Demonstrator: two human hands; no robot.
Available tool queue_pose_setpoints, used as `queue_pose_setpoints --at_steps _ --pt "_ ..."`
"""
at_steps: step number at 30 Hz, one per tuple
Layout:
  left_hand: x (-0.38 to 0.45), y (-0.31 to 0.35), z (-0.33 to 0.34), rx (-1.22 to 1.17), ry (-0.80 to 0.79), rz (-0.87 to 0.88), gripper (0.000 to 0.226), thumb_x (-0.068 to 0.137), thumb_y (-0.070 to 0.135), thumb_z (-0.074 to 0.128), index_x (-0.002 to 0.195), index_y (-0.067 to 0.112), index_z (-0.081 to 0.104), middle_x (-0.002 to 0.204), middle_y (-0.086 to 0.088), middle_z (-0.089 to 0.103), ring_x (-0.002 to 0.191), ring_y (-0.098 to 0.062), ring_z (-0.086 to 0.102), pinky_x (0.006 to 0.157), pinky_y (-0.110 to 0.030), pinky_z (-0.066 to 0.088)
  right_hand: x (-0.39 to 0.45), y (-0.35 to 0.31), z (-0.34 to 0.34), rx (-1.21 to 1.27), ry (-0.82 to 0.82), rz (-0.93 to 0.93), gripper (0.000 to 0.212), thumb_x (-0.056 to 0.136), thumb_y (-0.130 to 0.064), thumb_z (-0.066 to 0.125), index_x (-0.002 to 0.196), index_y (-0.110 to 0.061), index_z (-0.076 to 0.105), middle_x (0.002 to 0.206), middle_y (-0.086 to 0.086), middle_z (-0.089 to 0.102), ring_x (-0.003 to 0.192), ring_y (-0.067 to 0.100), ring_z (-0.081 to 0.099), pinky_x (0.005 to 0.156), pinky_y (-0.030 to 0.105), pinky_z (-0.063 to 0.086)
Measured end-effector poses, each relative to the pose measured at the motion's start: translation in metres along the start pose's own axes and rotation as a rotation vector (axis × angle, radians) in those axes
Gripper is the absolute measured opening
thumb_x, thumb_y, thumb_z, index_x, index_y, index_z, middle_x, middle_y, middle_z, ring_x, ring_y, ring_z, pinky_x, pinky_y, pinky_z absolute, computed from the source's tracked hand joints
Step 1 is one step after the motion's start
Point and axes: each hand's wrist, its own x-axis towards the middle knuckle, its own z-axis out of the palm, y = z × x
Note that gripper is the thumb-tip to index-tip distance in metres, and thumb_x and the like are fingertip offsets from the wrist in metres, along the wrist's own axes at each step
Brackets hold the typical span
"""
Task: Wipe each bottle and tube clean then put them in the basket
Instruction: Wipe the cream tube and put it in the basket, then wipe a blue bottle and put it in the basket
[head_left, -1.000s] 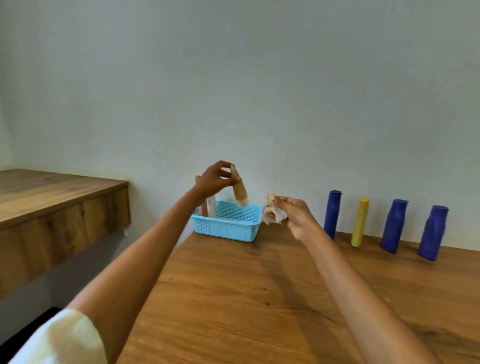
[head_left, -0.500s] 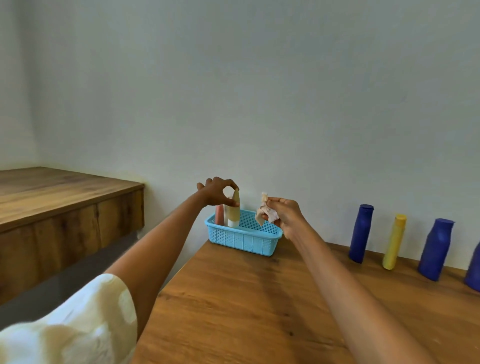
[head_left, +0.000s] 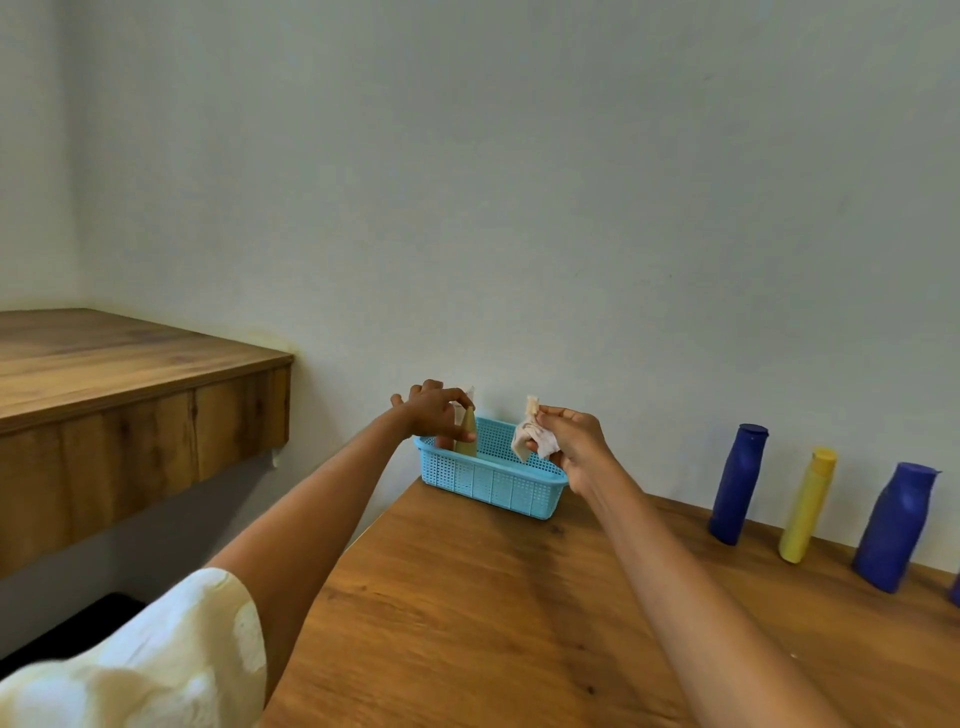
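A light blue basket stands at the table's far left corner by the wall. My left hand pinches the top of a tan tube that stands upright inside the basket's left end, beside a pale tube and a pinkish one mostly hidden behind my hand. My right hand grips a crumpled whitish cloth above the basket's right end. Along the wall to the right stand a blue bottle, a yellow tube and a second blue bottle.
The wooden table stretches toward me. A further blue bottle is cut off at the right frame edge. A separate wooden counter sits higher on the left, with a gap between it and the table.
My left hand has lowered the tan tube from above the basket down into its left end, standing it upright. My right hand kept hold of the cloth.
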Motion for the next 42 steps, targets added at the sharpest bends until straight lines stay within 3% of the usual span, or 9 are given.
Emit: queue_pose_setpoints --at_steps 8,12,16,21,25,30,35,38,42 --pt "-0.002 -0.001 -0.002 -0.04 -0.012 -0.001 0.08 0.075 0.056 0.067 0.143 0.035 0.03 0.157 -0.008 0.01 0.143 -0.032 0.01 0.111 -0.057 0.008 -0.001 0.001 -0.004 0.044 0.004 0.038 0.009 0.089 0.001 0.057 0.09 -0.002 0.065 0.089 0.015 0.064 0.073 0.02 0.06 0.077 0.036 0.052" --pt "-0.012 0.01 -0.016 -0.047 0.158 0.104 0.072 0.075 0.055 0.068 0.137 0.031 0.042 0.153 -0.002 0.025 0.14 -0.025 0.023 0.11 -0.049 0.015 -0.014 -0.011 -0.012 0.184 -0.017 0.08 0.035 0.086 0.014 0.049 0.114 -0.004 0.056 0.103 0.018 0.059 0.082 0.022 0.06 0.072 0.032 0.052" --pt "-0.034 0.049 -0.018 -0.395 0.274 0.295 0.037 0.08 0.035 0.071 0.112 0.019 0.062 0.113 -0.001 0.062 0.096 -0.013 0.057 0.088 -0.031 0.043 -0.038 -0.026 -0.025 0.225 -0.04 0.076 0.031 0.086 0.015 0.048 0.11 -0.001 0.06 0.09 0.011 0.061 0.078 0.017 0.061 0.065 0.025 0.051" --pt "-0.067 0.115 0.007 -0.726 -0.01 0.25 0.023 0.09 0.029 0.061 0.098 0.008 0.063 0.087 -0.006 0.07 0.065 -0.017 0.064 0.06 -0.025 0.051 -0.07 -0.043 -0.046 0.235 0.036 0.006 0.023 0.082 0.011 0.058 0.081 -0.012 0.063 0.08 0.006 0.063 0.071 0.014 0.06 0.064 0.022 0.048" --pt "-0.075 0.164 0.029 -0.941 0.038 0.204 0.011 0.085 0.018 0.068 0.081 0.01 0.062 0.076 -0.009 0.068 0.053 -0.012 0.06 0.049 -0.021 0.049 -0.085 -0.046 -0.083 0.104 0.169 -0.03 0.019 0.082 -0.002 0.066 0.081 -0.02 0.065 0.088 0.003 0.067 0.081 0.015 0.062 0.072 0.029 0.052" --pt "-0.069 0.227 0.06 -0.806 0.232 0.178 0.017 0.083 0.026 0.068 0.078 0.01 0.068 0.072 -0.002 0.064 0.07 -0.016 0.057 0.062 -0.026 0.044 -0.092 -0.052 -0.142 0.145 0.155 -0.021 0.006 0.084 -0.007 0.062 0.085 -0.004 0.067 0.088 0.012 0.07 0.082 0.026 0.067 0.077 0.036 0.058" --pt "-0.045 0.267 0.075 -0.979 -0.041 0.315 0.038 0.085 0.026 0.067 0.119 0.01 0.059 0.102 -0.003 0.06 0.095 -0.013 0.055 0.068 -0.018 0.044 -0.083 -0.058 -0.197 0.181 0.384 -0.166 0.005 0.084 -0.005 0.066 0.08 -0.008 0.067 0.081 0.006 0.07 0.075 0.014 0.066 0.077 0.027 0.055" --pt "-0.014 0.279 0.085 -0.937 0.063 0.22 0.054 0.084 0.03 0.068 0.131 0.01 0.048 0.113 -0.006 0.056 0.105 -0.018 0.055 0.085 -0.03 0.048 -0.064 -0.062 -0.224 0.208 0.506 -0.185 0.009 0.085 -0.003 0.065 0.091 -0.008 0.069 0.087 0.006 0.07 0.076 0.013 0.066 0.077 0.026 0.056" --pt "0.016 0.305 0.089 -0.724 0.108 0.279 0.058 0.085 0.028 0.067 0.136 0.014 0.042 0.132 -0.012 0.05 0.121 -0.024 0.048 0.096 -0.034 0.042 -0.039 -0.071 -0.245 0.18 0.569 -0.241 0.019 0.085 0.0 0.063 0.077 -0.017 0.068 0.086 0.005 0.069 0.08 0.016 0.066 0.074 0.025 0.056"
